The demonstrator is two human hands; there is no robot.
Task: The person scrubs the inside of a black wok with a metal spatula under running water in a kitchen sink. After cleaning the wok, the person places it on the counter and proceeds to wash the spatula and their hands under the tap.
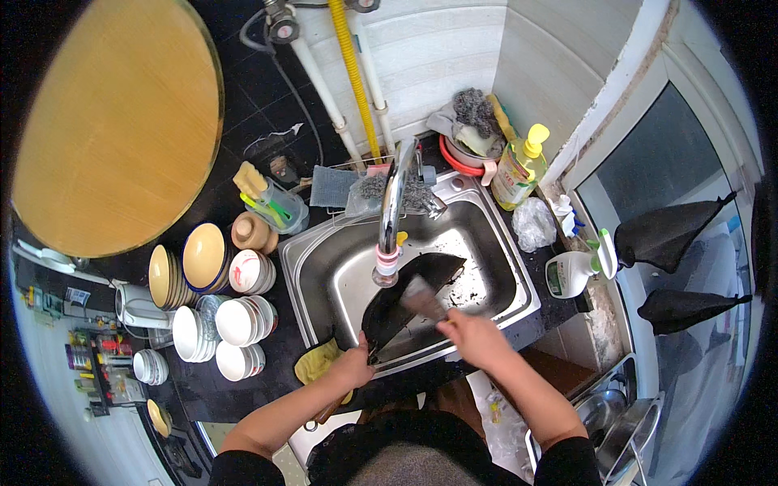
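A black wok stands tilted in the steel sink, below the chrome faucet. My left hand is closed on the wok at its near left side; a wooden handle slants out below that hand. In my closed right hand is a flat, broad-headed scraper with a pale edge, held against or just over the wok; exact contact cannot be told. Dark flakes lie on the sink bottom. A yellow cloth lies over the sink rim beside my left hand.
Stacked bowls and plates crowd the counter left of the sink. A wire rack with scrubbers stands behind it. To the right are a yellow soap bottle and a white spray bottle. A large round board rises at back left.
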